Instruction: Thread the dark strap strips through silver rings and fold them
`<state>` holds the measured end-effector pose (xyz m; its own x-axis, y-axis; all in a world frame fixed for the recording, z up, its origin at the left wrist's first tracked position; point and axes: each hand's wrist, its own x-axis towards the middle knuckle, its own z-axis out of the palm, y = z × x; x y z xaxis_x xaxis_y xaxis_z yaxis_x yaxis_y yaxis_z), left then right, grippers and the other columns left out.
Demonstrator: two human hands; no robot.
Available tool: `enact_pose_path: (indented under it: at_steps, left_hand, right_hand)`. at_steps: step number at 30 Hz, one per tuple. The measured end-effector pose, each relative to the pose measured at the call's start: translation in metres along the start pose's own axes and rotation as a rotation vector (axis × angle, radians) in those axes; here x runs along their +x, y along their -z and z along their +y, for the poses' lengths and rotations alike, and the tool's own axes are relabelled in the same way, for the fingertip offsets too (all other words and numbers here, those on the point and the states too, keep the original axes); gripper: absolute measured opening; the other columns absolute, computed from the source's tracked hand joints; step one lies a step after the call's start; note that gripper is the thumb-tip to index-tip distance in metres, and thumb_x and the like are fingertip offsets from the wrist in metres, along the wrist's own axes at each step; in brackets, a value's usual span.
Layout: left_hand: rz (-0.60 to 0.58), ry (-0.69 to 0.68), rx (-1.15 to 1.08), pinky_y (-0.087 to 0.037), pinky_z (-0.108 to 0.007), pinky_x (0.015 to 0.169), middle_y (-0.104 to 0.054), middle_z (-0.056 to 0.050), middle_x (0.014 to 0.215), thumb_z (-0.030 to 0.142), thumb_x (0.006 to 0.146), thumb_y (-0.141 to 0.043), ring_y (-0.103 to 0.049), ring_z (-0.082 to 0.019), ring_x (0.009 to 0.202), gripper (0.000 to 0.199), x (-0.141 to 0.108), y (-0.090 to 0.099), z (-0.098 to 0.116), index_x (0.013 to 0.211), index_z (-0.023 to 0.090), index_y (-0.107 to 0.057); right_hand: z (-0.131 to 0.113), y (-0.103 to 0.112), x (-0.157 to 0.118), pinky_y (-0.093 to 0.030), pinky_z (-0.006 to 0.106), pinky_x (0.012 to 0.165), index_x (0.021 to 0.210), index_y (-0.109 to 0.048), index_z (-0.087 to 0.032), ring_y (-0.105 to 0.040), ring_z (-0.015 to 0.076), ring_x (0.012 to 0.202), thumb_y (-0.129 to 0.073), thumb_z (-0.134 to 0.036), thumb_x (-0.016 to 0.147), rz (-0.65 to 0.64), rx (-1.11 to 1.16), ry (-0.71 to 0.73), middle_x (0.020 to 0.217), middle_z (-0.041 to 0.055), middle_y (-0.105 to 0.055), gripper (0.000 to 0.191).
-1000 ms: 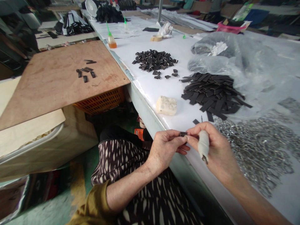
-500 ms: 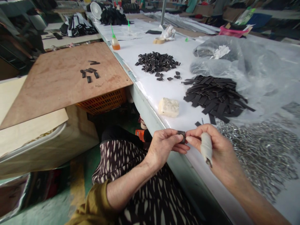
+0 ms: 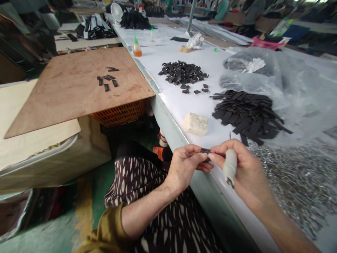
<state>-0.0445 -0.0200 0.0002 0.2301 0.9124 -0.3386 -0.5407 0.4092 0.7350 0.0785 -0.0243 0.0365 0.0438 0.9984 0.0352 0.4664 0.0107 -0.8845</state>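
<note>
Head view, left to right: a plywood board (image 3: 65, 91) with a few dark pieces (image 3: 107, 81) lies well past my left hand (image 3: 185, 167). That hand pinches a small dark strip (image 3: 205, 150) against my right hand (image 3: 246, 172), and the strip's long axis runs crosswise between them, neither hand clearly nearer. My right hand also clasps a white-wrapped handle (image 3: 230, 167) with a metal tip. Ahead of my hands sit a pale block (image 3: 195, 124) and a pile of black strips (image 3: 249, 116); metal rings (image 3: 297, 186) lie right of my right hand.
</note>
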Motion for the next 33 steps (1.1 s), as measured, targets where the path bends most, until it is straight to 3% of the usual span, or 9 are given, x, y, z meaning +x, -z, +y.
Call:
enact_pose_path:
  at_steps: [12,25,33]
  left_hand:
    - [0.029,0.015,0.010,-0.052,-0.030,0.058,-0.061,-0.005,0.059,0.022,0.070,-0.062,-0.063,-0.017,0.054,0.013,0.005,0.002,-0.005,0.070,0.011,-0.054]
    - [0.010,-0.002,0.046,-0.051,-0.032,0.063,-0.062,-0.005,0.062,0.023,0.074,-0.060,-0.058,-0.012,0.053,0.014,0.006,0.000,-0.007,0.073,0.010,-0.057]
    - [-0.002,-0.008,0.034,-0.051,-0.034,0.066,-0.062,-0.005,0.062,0.024,0.070,-0.065,-0.061,-0.016,0.058,0.016,0.006,0.001,-0.010,0.075,0.010,-0.060]
  right_hand:
    - [0.003,-0.004,0.004,-0.049,0.017,0.051,0.072,-0.052,-0.021,-0.057,0.0084,0.057,-0.061,-0.026,0.073,0.003,-0.047,0.014,0.069,-0.0016,-0.061,0.010]
    - [0.007,-0.006,0.005,-0.049,0.018,0.051,0.074,-0.052,-0.021,-0.057,0.0082,0.056,-0.063,-0.023,0.073,0.027,-0.036,-0.038,0.070,-0.0026,-0.061,0.011]
    - [0.008,-0.007,0.005,-0.050,0.020,0.054,0.073,-0.052,-0.022,-0.058,0.0096,0.058,-0.064,-0.023,0.071,0.045,-0.007,-0.076,0.071,-0.0023,-0.062,0.012]
